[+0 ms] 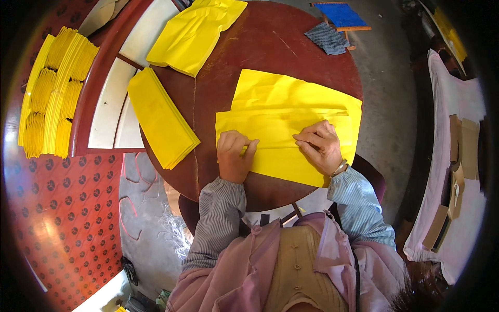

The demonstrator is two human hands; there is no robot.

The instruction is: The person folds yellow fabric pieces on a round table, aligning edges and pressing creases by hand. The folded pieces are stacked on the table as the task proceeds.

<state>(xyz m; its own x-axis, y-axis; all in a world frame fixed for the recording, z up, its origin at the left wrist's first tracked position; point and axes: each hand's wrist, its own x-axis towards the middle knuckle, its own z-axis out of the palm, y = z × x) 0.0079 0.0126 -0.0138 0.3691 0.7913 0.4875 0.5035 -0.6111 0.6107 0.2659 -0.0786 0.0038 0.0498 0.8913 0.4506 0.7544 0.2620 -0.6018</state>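
On the round table in front of me lies a yellow sheet (pixel 270 136), thin like paper, with a straight fold running across it. My left hand (pixel 235 155) is at its left end, fingers curled and the thumb alongside the fold. Toward the other end, my right hand (pixel 322 147) pinches the same fold between thumb and fingers; a bracelet (pixel 340 167) circles that wrist. Under the folded part, more yellow sheet (pixel 283 89) fans out toward the far side and the right. Whether these are separate layers I cannot tell.
A folded yellow stack (pixel 162 117) lies at the left of the dark red table (pixel 260 41), with loose yellow sheets (pixel 195 36) behind it. Bundled yellow stacks (pixel 54 96) stand farther left. A blue-topped stool (pixel 343 16) with a grey cloth (pixel 328 39) is beyond the table.
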